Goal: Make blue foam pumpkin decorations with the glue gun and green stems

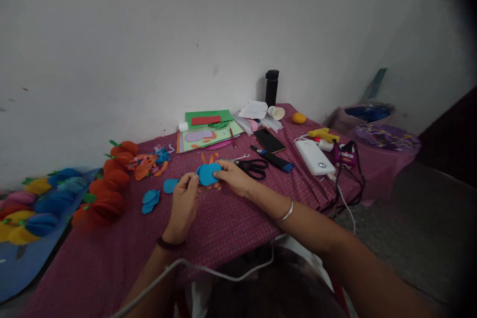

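Note:
Blue rounded paper cutouts (pixel 207 174) are pinched between my two hands above the table. My left hand (pixel 183 204) grips their left edge with thumb and fingers. On the right side, my right hand (pixel 234 178) has its thumb on the front of the top piece, fingers behind. How many layers they hold I cannot tell. One more blue cutout (pixel 170 186) lies just left of my left hand, and a small stack of blue cutouts (pixel 150 200) is farther left. Black-handled scissors (pixel 253 168) rest on the cloth beyond my right hand.
Orange paper pumpkins (pixel 108 186) line the left, beside colourful paper ones (pixel 55 198). Paper scraps (pixel 147 164), coloured sheets (pixel 208 131), a phone (pixel 269 140), a cutter knife (pixel 274 159), a power bank (pixel 315 157) and a black bottle (pixel 272 88) lie around. A white cable (pixel 223 273) crosses in front.

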The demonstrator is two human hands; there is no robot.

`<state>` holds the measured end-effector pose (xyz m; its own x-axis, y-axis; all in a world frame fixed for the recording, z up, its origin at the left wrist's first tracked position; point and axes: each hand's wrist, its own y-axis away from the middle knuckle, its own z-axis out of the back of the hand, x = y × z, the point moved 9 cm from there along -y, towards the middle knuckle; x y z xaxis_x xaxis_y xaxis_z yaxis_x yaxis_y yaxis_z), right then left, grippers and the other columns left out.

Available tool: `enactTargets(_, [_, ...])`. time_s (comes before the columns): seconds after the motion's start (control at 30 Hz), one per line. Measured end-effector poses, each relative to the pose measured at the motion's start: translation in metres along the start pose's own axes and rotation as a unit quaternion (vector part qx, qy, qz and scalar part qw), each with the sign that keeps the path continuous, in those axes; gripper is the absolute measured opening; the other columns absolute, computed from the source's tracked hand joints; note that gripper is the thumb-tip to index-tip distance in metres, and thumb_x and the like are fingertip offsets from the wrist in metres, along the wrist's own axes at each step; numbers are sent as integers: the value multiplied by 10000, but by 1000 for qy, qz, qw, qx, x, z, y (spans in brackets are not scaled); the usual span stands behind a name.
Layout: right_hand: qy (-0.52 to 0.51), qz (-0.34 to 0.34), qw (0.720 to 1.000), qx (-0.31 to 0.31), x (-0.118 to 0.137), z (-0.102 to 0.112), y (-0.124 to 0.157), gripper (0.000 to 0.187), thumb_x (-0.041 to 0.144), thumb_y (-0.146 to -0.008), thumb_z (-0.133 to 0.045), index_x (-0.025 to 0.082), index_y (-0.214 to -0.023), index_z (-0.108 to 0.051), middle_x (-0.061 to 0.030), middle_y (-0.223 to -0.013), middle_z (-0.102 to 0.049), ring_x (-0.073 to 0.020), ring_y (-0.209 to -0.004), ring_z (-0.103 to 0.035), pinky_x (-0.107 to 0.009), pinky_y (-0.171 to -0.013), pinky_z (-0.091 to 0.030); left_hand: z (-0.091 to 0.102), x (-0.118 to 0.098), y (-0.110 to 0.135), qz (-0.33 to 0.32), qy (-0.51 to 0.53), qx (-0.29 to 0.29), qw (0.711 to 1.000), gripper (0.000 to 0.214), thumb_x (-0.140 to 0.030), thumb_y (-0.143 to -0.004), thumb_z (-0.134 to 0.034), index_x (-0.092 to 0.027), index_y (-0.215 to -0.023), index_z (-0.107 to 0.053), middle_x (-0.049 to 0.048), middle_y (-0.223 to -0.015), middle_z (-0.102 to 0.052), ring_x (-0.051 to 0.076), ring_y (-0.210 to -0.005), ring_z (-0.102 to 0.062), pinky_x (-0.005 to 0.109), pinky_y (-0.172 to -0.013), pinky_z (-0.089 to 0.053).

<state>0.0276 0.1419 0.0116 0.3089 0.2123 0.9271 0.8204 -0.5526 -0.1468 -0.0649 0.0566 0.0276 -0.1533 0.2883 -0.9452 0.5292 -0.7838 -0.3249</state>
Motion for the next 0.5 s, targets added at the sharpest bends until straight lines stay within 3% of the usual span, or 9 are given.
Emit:
enactTargets(0.13, [26,11,1000,3,2,-2,1,131,237,-761,-608,176,-832,-515,51,-598,-596,-85,-468,-529,-197,-482,-430,-1,5,-1,25,-2,15,1000,317,-491,-854,-565,-189,-758,-589,-6,-632,-577,125,-558,-506,246,-555,-421])
enactTargets(0.27, [81,30,996,0,6,-4,1,63,167,-762,-537,181,-809,-498,66,-574,-556,-84,-468,-504,-198,-481,-416,-3,1,0,18,-31,24,999,218,-387,-784,-665,-176,-775,-609,-2,-711,-610,133,-656,-538,257,-645,-447])
enactTargets(0.5, [146,55,988,8,9,-8,2,82,149,-768,-559,183,-796,-489,79,-586,-496,-81,-490,-485,-191,-476,-394,0,-11,1,8,-127,-3,992,190,-295,-670,-734,-164,-762,-631,-25,-691,-601,122,-641,-501,250,-623,-415])
